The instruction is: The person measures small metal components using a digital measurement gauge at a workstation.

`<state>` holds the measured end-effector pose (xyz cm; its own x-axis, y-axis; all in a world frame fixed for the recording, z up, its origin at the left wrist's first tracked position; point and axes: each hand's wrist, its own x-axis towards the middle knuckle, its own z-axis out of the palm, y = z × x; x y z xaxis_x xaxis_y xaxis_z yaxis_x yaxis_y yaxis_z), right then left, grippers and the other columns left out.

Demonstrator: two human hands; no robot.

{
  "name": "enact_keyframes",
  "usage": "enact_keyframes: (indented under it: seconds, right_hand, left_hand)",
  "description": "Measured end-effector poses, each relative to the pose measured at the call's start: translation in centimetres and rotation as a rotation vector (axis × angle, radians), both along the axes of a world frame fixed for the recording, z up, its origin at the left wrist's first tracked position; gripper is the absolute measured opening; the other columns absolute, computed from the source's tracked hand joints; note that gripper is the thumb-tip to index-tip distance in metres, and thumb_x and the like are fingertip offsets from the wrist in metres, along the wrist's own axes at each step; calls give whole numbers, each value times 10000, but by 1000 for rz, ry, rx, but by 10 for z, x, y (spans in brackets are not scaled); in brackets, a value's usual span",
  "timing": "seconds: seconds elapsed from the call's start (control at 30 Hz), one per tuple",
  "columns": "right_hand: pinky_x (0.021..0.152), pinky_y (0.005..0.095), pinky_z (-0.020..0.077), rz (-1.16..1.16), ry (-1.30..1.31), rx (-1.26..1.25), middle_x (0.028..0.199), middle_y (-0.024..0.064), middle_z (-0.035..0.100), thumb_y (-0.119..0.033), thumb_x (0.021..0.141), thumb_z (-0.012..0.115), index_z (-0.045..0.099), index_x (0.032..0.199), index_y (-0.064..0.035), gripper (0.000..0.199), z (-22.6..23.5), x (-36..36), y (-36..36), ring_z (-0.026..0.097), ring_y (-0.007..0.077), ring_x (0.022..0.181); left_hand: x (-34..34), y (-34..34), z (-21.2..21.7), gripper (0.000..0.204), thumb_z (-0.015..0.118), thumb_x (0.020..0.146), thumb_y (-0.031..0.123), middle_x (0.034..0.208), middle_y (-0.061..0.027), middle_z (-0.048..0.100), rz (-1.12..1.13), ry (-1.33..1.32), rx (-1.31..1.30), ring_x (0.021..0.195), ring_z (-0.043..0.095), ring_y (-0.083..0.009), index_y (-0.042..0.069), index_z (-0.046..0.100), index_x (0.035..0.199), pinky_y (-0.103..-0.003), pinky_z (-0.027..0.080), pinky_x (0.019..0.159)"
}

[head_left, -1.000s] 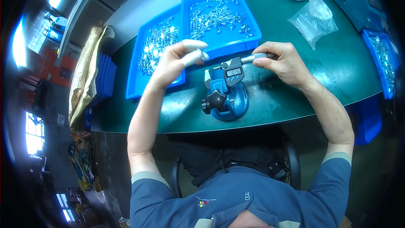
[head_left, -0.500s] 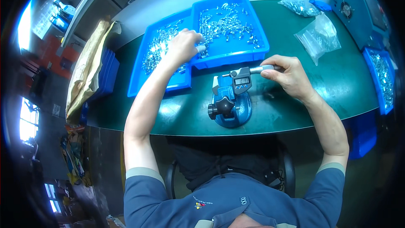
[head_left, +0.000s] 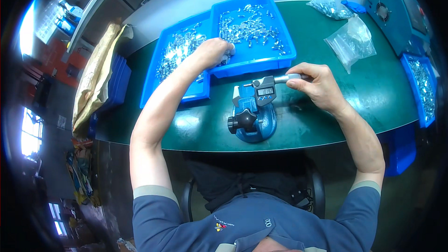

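My right hand (head_left: 320, 85) is closed, thumb and fingers round the thimble end of a digital micrometer (head_left: 266, 90). The micrometer is clamped in a blue stand (head_left: 267, 126) with a black star-shaped knob (head_left: 246, 119). Its measuring gap, on the left side, has no part visible in it. My left hand (head_left: 213, 53) reaches over the near left corner of the right-hand blue tray (head_left: 254, 67), fingers curled down at small shiny metal parts (head_left: 249, 28). Whatever sits between those fingertips is hidden. Below that forearm lies the left-hand blue tray (head_left: 198, 94), also holding many metal parts.
Clear plastic bags (head_left: 351, 44) lie at the back right of the green table (head_left: 308, 126). A blue machine (head_left: 396, 9) and another parts tray (head_left: 422, 88) stand far right. Brown paper (head_left: 100, 72) rests against stacked blue trays (head_left: 120, 81) on the left.
My left hand has shifted right and slightly nearer, from above the left tray's edge to the right tray's corner. My right hand keeps its grip on the micrometer.
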<state>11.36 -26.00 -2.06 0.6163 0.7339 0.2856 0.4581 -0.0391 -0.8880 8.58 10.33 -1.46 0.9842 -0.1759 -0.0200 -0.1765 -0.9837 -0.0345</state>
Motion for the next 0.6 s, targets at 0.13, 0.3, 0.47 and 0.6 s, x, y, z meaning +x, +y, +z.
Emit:
enact_keyframes:
  seconds: [0.13, 0.3, 0.47, 0.6]
  right_hand:
    - [661, 236, 464, -22, -1, 4, 805, 19, 675, -135, 871, 778, 729, 1011, 14, 210, -3, -1, -3, 574, 72, 730]
    - [621, 244, 458, -7, 3, 39, 776, 28, 669, -143, 879, 776, 726, 1008, 24, 216, -7, 1, 0, 562, 76, 694]
    - [590, 254, 446, -7, -33, 81, 745, 35, 654, -152, 888, 772, 725, 1001, 26, 216, -7, 1, 0, 546, 78, 668]
    - [669, 242, 491, -2, -32, 10, 818, 39, 686, -120, 883, 768, 718, 1029, 30, 215, -5, 4, -2, 603, 76, 738]
  left_hand:
    - [4, -16, 3, 183, 735, 806, 115, 946, -130, 721, -13, -9, 92, 967, 682, -332, 81, 737, 985, -444, 542, 846]
    - [-32, -54, 22, 142, 714, 894, 153, 983, -100, 731, 10, -335, -443, 886, 700, -243, 44, 709, 986, -376, 551, 816]
    - [-84, -86, 22, 276, 624, 1003, 147, 983, -115, 737, 260, -186, -1276, 888, 683, -152, 32, 633, 1254, -296, 549, 822]
    - [-103, -97, 8, 221, 656, 988, 155, 968, -90, 748, 264, -143, -1438, 860, 677, -124, 64, 699, 1185, -290, 546, 804]
